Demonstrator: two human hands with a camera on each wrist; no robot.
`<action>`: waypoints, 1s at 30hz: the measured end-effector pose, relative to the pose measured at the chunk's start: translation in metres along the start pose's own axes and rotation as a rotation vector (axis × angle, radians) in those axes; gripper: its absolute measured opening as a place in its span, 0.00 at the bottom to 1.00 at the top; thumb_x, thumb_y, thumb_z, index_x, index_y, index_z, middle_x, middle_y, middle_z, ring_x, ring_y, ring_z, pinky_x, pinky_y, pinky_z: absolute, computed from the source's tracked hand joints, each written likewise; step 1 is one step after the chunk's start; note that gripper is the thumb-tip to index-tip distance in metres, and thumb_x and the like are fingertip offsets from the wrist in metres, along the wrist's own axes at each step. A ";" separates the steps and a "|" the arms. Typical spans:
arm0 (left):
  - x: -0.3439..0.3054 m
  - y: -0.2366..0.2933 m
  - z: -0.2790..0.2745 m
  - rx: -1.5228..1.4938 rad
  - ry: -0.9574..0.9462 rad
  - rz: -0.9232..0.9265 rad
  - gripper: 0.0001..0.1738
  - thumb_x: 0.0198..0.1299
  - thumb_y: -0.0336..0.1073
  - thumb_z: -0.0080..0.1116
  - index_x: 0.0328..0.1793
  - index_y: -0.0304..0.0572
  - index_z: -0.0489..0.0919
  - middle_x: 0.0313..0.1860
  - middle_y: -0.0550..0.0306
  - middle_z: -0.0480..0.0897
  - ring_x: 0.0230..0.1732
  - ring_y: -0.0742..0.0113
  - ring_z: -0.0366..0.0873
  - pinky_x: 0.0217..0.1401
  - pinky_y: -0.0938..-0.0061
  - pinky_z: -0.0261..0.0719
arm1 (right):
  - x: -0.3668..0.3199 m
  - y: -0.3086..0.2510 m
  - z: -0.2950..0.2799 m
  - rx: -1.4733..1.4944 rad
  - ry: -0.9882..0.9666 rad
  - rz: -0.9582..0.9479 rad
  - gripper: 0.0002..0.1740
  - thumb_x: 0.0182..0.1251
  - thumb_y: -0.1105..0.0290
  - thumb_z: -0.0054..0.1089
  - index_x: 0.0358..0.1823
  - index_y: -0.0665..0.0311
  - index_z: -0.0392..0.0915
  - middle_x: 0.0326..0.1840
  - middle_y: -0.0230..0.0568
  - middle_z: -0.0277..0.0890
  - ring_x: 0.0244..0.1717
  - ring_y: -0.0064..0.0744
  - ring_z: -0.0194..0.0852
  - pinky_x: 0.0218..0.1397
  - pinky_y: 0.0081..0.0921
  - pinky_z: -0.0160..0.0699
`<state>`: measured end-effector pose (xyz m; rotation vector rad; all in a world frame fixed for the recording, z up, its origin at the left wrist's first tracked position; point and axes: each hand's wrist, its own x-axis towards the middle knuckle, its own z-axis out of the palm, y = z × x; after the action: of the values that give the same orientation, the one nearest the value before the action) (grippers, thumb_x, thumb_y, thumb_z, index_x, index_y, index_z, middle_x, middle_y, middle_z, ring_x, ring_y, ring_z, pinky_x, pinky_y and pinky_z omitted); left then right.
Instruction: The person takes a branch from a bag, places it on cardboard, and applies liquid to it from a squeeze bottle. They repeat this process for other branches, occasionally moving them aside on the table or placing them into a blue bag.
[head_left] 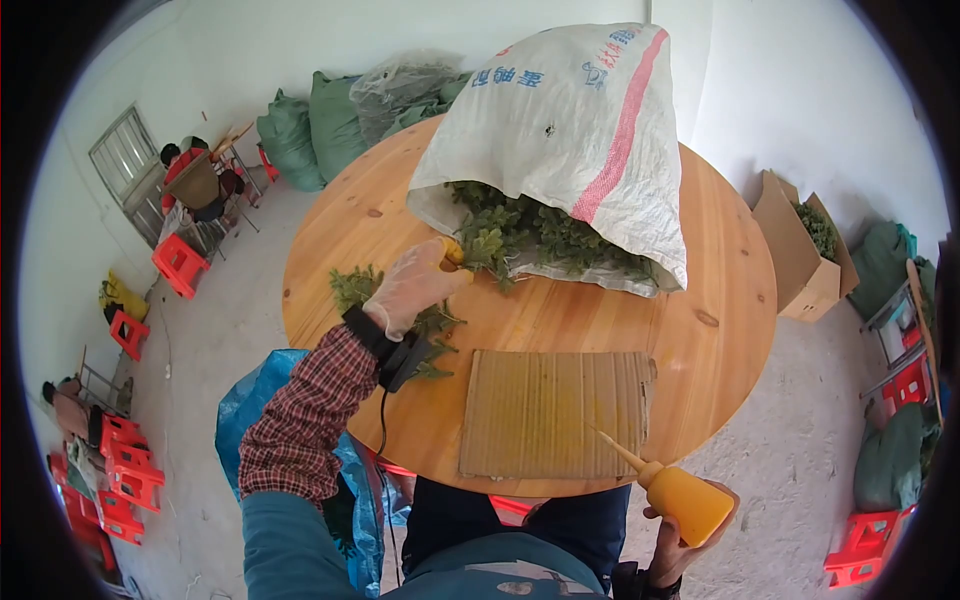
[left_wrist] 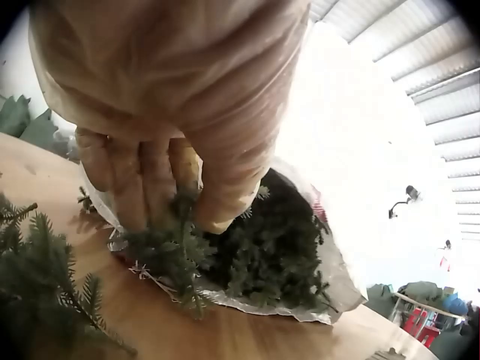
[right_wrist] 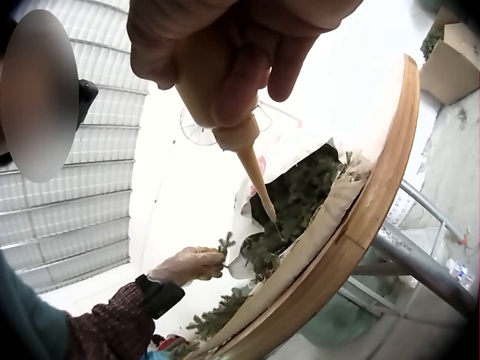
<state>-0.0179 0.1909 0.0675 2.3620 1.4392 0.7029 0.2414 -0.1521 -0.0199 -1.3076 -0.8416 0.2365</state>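
Note:
My left hand (head_left: 412, 285), in a thin clear glove with yellow stains at the fingertips, is at the mouth of a white woven sack (head_left: 560, 120) on the round table. Its thumb and fingers pinch a green fir sprig (right_wrist: 226, 242). More fir sprigs (left_wrist: 277, 247) fill the sack's opening. Below that hand, other cut sprigs (head_left: 432, 325) lie on the wood. My bare right hand (head_left: 690, 540) grips a squeeze bottle (head_left: 690, 505) of yellow-orange liquid at the table's front edge. The bottle's long thin nozzle points up and left, over the cardboard's lower right corner.
A ridged piece of cardboard (head_left: 550, 415) with yellow smears lies at the front of the round wooden table (head_left: 340, 230). A blue bag (head_left: 255, 390) hangs at the left edge. Green sacks (head_left: 335, 115) line the wall; an open carton (head_left: 800, 250) stands right. Red stools (head_left: 180, 265) are around.

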 end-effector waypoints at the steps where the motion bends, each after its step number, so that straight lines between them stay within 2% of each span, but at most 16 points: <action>1: -0.008 0.008 -0.005 -0.032 0.033 -0.007 0.20 0.58 0.44 0.63 0.50 0.38 0.79 0.39 0.44 0.85 0.47 0.44 0.83 0.51 0.55 0.77 | 0.000 -0.001 0.000 0.006 0.000 0.007 0.43 0.60 0.42 0.71 0.60 0.65 0.58 0.44 0.48 0.71 0.23 0.38 0.83 0.25 0.26 0.84; 2: -0.017 0.016 -0.009 -0.030 0.029 -0.006 0.20 0.58 0.44 0.63 0.50 0.38 0.79 0.39 0.44 0.85 0.47 0.44 0.83 0.51 0.55 0.77 | 0.000 -0.002 0.000 0.012 0.001 0.015 0.43 0.60 0.42 0.71 0.60 0.65 0.58 0.44 0.48 0.71 0.23 0.38 0.83 0.25 0.26 0.84; 4: -0.039 0.036 -0.011 0.007 -0.037 0.013 0.24 0.60 0.46 0.63 0.56 0.39 0.75 0.35 0.46 0.85 0.39 0.45 0.85 0.43 0.56 0.80 | 0.000 -0.005 0.000 0.013 0.003 0.028 0.44 0.59 0.41 0.71 0.60 0.66 0.58 0.45 0.48 0.71 0.24 0.38 0.83 0.26 0.26 0.85; 6: -0.081 0.055 0.010 0.174 -0.072 0.052 0.29 0.61 0.49 0.64 0.60 0.39 0.71 0.31 0.49 0.85 0.32 0.47 0.85 0.35 0.57 0.80 | -0.003 -0.008 -0.005 0.046 0.029 0.089 0.47 0.55 0.40 0.75 0.59 0.65 0.58 0.46 0.48 0.73 0.28 0.37 0.85 0.31 0.25 0.86; 10: -0.137 0.077 0.036 0.225 -0.255 0.054 0.31 0.63 0.49 0.63 0.66 0.39 0.68 0.28 0.49 0.84 0.29 0.49 0.84 0.31 0.56 0.80 | -0.005 -0.009 -0.003 0.055 0.042 0.123 0.49 0.53 0.39 0.77 0.59 0.65 0.58 0.46 0.48 0.74 0.31 0.37 0.86 0.33 0.25 0.87; 13: -0.159 0.081 0.043 -0.273 -0.212 0.054 0.29 0.66 0.46 0.61 0.68 0.39 0.69 0.25 0.51 0.83 0.27 0.49 0.84 0.29 0.55 0.79 | -0.006 -0.011 -0.003 0.049 0.029 0.121 0.49 0.53 0.39 0.77 0.59 0.66 0.58 0.47 0.48 0.74 0.32 0.37 0.86 0.33 0.25 0.87; 14: -0.160 0.080 0.040 -0.276 -0.220 0.053 0.29 0.66 0.46 0.61 0.68 0.39 0.69 0.25 0.51 0.83 0.27 0.49 0.84 0.29 0.55 0.79 | -0.006 -0.012 -0.004 0.051 0.010 0.117 0.49 0.53 0.39 0.76 0.60 0.66 0.58 0.47 0.48 0.74 0.32 0.37 0.86 0.33 0.26 0.87; 17: -0.159 0.070 0.022 -0.031 -0.204 0.075 0.26 0.66 0.41 0.60 0.68 0.43 0.73 0.40 0.49 0.86 0.39 0.50 0.86 0.41 0.58 0.81 | -0.004 -0.014 -0.001 0.054 -0.020 0.121 0.49 0.54 0.39 0.76 0.60 0.67 0.58 0.48 0.49 0.73 0.32 0.38 0.86 0.33 0.26 0.88; 18: -0.157 0.070 0.020 -0.032 -0.209 0.073 0.26 0.66 0.41 0.60 0.68 0.43 0.73 0.40 0.49 0.86 0.39 0.50 0.86 0.41 0.58 0.81 | -0.004 -0.015 0.001 0.059 -0.028 0.126 0.50 0.54 0.39 0.76 0.60 0.67 0.58 0.48 0.49 0.73 0.32 0.38 0.86 0.34 0.26 0.88; 21: -0.146 0.070 0.015 0.186 -0.077 0.557 0.23 0.61 0.38 0.61 0.64 0.48 0.79 0.57 0.51 0.82 0.55 0.53 0.81 0.56 0.57 0.77 | -0.004 -0.017 0.006 0.046 -0.010 0.117 0.50 0.54 0.38 0.75 0.61 0.67 0.57 0.48 0.50 0.72 0.32 0.38 0.86 0.33 0.26 0.88; 22: -0.142 0.071 0.016 0.183 -0.077 0.555 0.23 0.61 0.38 0.61 0.64 0.48 0.79 0.57 0.51 0.82 0.55 0.53 0.81 0.56 0.57 0.77 | -0.003 -0.017 0.008 0.039 0.009 0.101 0.50 0.54 0.38 0.75 0.60 0.67 0.57 0.48 0.50 0.72 0.31 0.38 0.86 0.33 0.26 0.88; 24: -0.135 0.079 0.022 0.276 -0.118 0.711 0.23 0.60 0.37 0.61 0.62 0.49 0.79 0.63 0.51 0.78 0.60 0.54 0.77 0.61 0.57 0.73 | -0.003 -0.016 0.009 0.032 0.023 0.083 0.50 0.55 0.37 0.74 0.60 0.67 0.57 0.48 0.50 0.72 0.31 0.38 0.86 0.33 0.26 0.88; 25: -0.132 0.080 0.024 0.322 -0.137 0.791 0.22 0.59 0.37 0.61 0.62 0.50 0.80 0.66 0.51 0.76 0.63 0.55 0.75 0.63 0.57 0.71 | -0.003 -0.014 0.007 0.012 0.014 0.058 0.46 0.58 0.40 0.71 0.60 0.69 0.59 0.49 0.49 0.70 0.30 0.37 0.84 0.31 0.26 0.87; 27: -0.128 0.071 0.032 0.351 -0.139 0.801 0.22 0.59 0.37 0.61 0.61 0.51 0.80 0.65 0.52 0.76 0.64 0.55 0.74 0.63 0.57 0.71 | -0.001 -0.012 0.002 -0.030 -0.001 0.008 0.39 0.64 0.45 0.64 0.60 0.71 0.61 0.52 0.49 0.68 0.29 0.37 0.82 0.27 0.26 0.84; 30: -0.126 0.060 0.043 0.412 -0.156 0.823 0.21 0.60 0.37 0.60 0.61 0.53 0.80 0.64 0.55 0.77 0.65 0.56 0.74 0.63 0.58 0.71 | -0.002 -0.013 0.002 -0.044 0.025 0.014 0.39 0.64 0.45 0.64 0.59 0.72 0.62 0.51 0.48 0.68 0.29 0.36 0.82 0.27 0.26 0.84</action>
<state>0.0025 0.0521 0.0277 3.2652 0.5297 0.3809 0.2348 -0.1556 -0.0084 -1.3555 -0.8207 0.2139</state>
